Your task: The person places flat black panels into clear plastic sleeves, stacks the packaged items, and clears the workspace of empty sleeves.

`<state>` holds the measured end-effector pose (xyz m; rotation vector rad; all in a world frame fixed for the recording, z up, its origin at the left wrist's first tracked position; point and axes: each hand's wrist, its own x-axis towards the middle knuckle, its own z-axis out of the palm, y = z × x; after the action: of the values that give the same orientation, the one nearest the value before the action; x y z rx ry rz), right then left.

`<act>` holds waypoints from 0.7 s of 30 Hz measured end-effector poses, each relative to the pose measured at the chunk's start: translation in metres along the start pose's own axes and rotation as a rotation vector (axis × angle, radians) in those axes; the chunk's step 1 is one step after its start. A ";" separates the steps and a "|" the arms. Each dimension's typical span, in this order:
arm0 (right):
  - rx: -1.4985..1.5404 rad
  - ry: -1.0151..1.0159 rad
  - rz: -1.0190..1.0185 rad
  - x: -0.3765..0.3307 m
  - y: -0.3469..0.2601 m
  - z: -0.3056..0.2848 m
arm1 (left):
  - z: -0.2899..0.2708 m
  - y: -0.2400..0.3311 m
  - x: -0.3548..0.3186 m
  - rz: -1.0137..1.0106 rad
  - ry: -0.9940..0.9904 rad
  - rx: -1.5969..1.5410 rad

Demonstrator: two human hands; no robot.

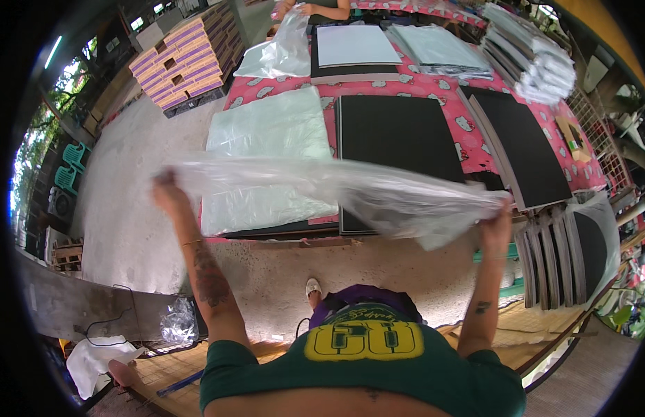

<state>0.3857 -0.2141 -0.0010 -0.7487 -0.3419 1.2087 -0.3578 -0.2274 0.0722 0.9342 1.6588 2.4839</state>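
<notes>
A clear plastic bag (406, 201) is stretched crosswise in front of me, above the near edge of the table. My left hand (171, 193) is closed on one end, its fingers a little blurred. On the other end, my right hand (496, 212) is closed as well. Under the plastic, to the left, lies a pile of flat clear bags (270, 132). Beside that pile rests a stack of black boards (399, 128), its near part partly covered by the stretched plastic. Further right is another stack of black boards (524, 149).
A pink patterned cloth (465, 124) covers the table (329, 104). Bagged boards (579, 257) stand upright at the right, and wrapped bundles (538, 62) lie at the far right. Across the table, another person's hands (294, 10) hold plastic. Stacked cartons (190, 59) stand left.
</notes>
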 end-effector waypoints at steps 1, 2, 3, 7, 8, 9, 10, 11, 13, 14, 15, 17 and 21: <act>0.037 0.097 -0.035 -0.005 -0.048 -0.016 | 0.040 0.046 -0.009 0.188 0.165 0.231; -0.080 0.075 -0.220 -0.006 -0.084 -0.043 | 0.089 0.106 -0.042 0.286 0.291 -0.101; -0.129 0.123 -0.291 -0.009 -0.096 -0.042 | 0.107 0.131 -0.068 0.433 0.344 -0.177; -0.322 0.130 -0.380 -0.029 -0.084 0.011 | 0.063 -0.039 -0.117 0.388 -0.487 1.211; -0.364 0.112 -0.289 -0.028 -0.066 0.007 | 0.038 -0.073 -0.128 0.402 -1.021 1.526; -0.351 0.104 -0.247 -0.029 -0.048 0.013 | 0.034 -0.083 -0.141 0.406 -1.421 1.356; -0.368 0.139 -0.253 -0.031 -0.039 0.010 | 0.091 -0.075 -0.195 0.465 -1.130 1.102; -0.319 0.181 -0.260 -0.036 -0.029 0.003 | 0.145 -0.031 -0.261 0.486 -0.866 0.860; -0.440 0.210 -0.143 -0.010 -0.022 -0.045 | 0.168 0.049 -0.311 -0.239 -0.870 0.604; -0.500 0.241 -0.055 -0.001 -0.017 -0.066 | 0.164 0.060 -0.336 -0.352 -0.841 0.742; -0.555 0.277 0.009 0.019 -0.014 -0.094 | 0.161 0.068 -0.356 -0.454 -0.816 0.858; -0.759 0.111 0.036 0.059 0.009 -0.161 | 0.149 0.028 -0.396 -0.366 -0.834 0.865; -0.901 -0.185 0.238 0.032 0.052 -0.101 | 0.119 -0.009 -0.407 -0.390 -0.792 0.770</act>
<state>0.4214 -0.2099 -0.1137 -1.4817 -1.0084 1.3407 0.0314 -0.2566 -0.0944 1.2311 2.1414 0.9745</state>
